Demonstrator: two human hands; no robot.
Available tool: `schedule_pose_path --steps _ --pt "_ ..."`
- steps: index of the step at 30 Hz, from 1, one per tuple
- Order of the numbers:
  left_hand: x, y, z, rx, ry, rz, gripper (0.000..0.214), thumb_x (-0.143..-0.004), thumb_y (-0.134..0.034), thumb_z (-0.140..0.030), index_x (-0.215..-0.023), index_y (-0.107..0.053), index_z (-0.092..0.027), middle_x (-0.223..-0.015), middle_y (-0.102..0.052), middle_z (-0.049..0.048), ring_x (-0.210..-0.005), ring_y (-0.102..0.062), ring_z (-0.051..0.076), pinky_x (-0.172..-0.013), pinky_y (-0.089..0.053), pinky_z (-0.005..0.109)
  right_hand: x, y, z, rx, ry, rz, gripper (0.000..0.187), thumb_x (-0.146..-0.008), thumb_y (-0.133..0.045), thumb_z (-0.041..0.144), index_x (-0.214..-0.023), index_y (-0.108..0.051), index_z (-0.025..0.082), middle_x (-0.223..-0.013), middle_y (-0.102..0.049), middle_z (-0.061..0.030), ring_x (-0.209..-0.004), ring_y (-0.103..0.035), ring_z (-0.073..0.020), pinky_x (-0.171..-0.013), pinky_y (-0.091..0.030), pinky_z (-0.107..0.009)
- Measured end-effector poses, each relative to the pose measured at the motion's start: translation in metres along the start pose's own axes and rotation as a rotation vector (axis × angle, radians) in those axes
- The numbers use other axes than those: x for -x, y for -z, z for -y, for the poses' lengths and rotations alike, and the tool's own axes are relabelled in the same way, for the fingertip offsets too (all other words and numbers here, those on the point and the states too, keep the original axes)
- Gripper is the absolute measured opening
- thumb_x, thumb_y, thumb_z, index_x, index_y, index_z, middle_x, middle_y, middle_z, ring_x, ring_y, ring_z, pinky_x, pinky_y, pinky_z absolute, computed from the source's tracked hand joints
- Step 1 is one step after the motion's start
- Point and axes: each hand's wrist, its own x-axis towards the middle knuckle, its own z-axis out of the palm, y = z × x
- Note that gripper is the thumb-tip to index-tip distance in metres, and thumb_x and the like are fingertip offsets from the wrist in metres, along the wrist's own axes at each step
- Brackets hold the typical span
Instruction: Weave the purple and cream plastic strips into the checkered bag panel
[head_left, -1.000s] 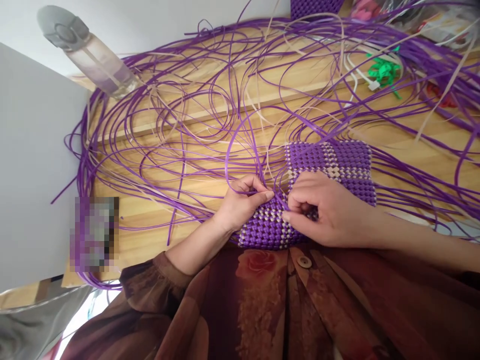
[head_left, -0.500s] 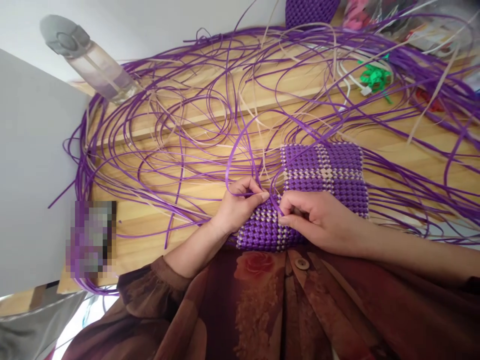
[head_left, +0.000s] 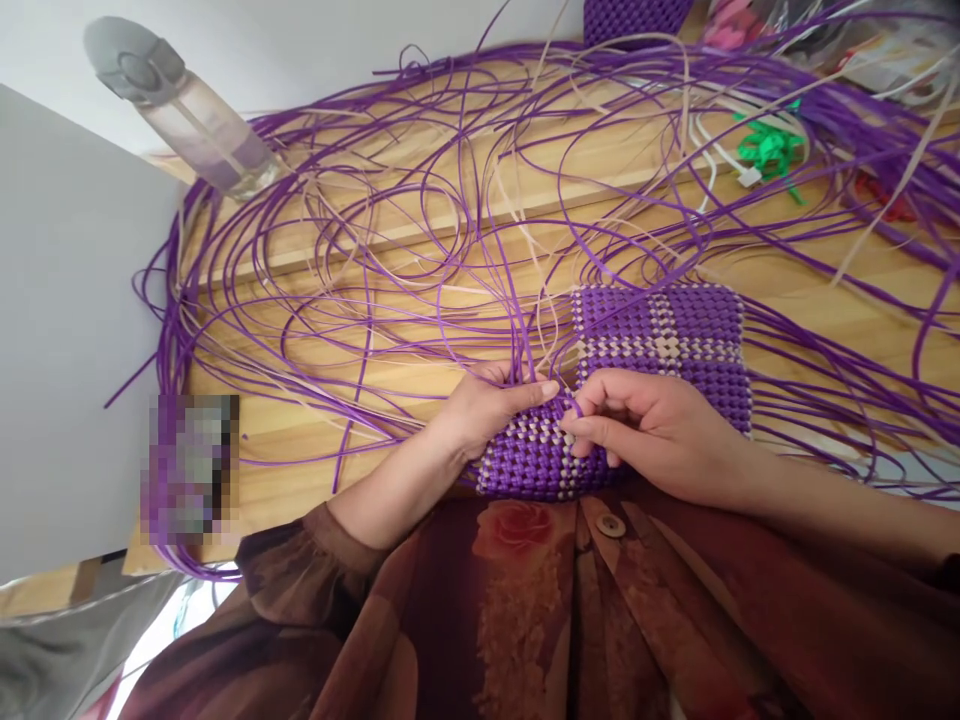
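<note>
A purple and cream woven piece (head_left: pixel 660 320) lies in front of me, with long loose strips running out from its sides. My left hand (head_left: pixel 499 405) is closed on the near part of the weave, its thumb stretched along the upper edge and its other fingers mostly hidden behind. Just to the right, my right hand (head_left: pixel 645 420) pinches a thin purple strip (head_left: pixel 576 408) between thumb and forefinger, close against the weave. Several purple strips (head_left: pixel 517 310) rise from beside the left thumb.
Tangled purple and cream strips (head_left: pixel 300 230) cover much of the wooden table (head_left: pixel 285 425). A spray bottle (head_left: pixel 187 110) stands at the back left, above a blurred-out object (head_left: pixel 191 470). Green strips (head_left: pixel 772 150), a white cable (head_left: pixel 748 177) and another purple woven piece (head_left: pixel 634 18) are toward the back right.
The purple loop above my left hand has been drawn down and is much smaller. My left thumb has straightened over the weave's edge, and my right hand still pinches at the strip.
</note>
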Motion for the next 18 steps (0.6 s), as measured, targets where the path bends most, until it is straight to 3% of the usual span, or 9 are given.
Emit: schedule_pose_path --steps 4,9,15,18 --pt "-0.003 -0.005 0.008 -0.08 -0.162 -0.129 0.031 -0.063 -0.089 -0.036 -0.072 -0.069 -0.014 -0.065 -0.065 -0.0017 -0.059 -0.053 0.009 -0.061 -0.041 0.025 -0.006 -0.002 0.004 0.009 -0.128 0.053 0.015 -0.091 -0.062 0.031 -0.083 -0.055 0.02 -0.066 -0.07 0.0007 -0.056 -0.063 -0.0116 -0.053 -0.048 -0.023" --pt "-0.004 -0.003 0.012 -0.153 -0.2 -0.139 0.031 -0.065 -0.087 -0.038 -0.07 -0.067 -0.014 -0.064 -0.064 -0.0023 -0.058 -0.051 0.008 -0.061 -0.041 0.024 -0.011 -0.009 0.008 -0.094 -0.328 0.128 0.018 -0.089 -0.06 0.032 -0.08 -0.049 0.021 -0.048 -0.059 0.0052 -0.042 -0.054 -0.0108 -0.043 -0.042 -0.02" --pt "-0.005 0.004 0.011 -0.15 -0.17 -0.092 0.032 -0.07 -0.084 -0.042 -0.074 -0.068 -0.014 -0.066 -0.063 -0.0019 -0.059 -0.051 0.008 -0.061 -0.04 0.024 -0.015 -0.001 0.016 -0.081 -0.376 0.227 0.02 -0.087 -0.063 0.037 -0.081 -0.053 0.021 -0.047 -0.058 0.0053 -0.04 -0.054 -0.0111 -0.041 -0.04 -0.02" --pt "-0.004 0.006 0.01 -0.097 -0.156 -0.022 0.033 -0.074 -0.081 -0.044 -0.076 -0.069 -0.014 -0.068 -0.064 -0.001 -0.06 -0.052 0.009 -0.06 -0.039 0.024 -0.02 0.011 0.024 0.08 -0.24 0.188 0.024 -0.088 -0.064 0.042 -0.079 -0.059 0.019 -0.053 -0.063 0.0025 -0.046 -0.06 -0.0125 -0.045 -0.043 -0.022"
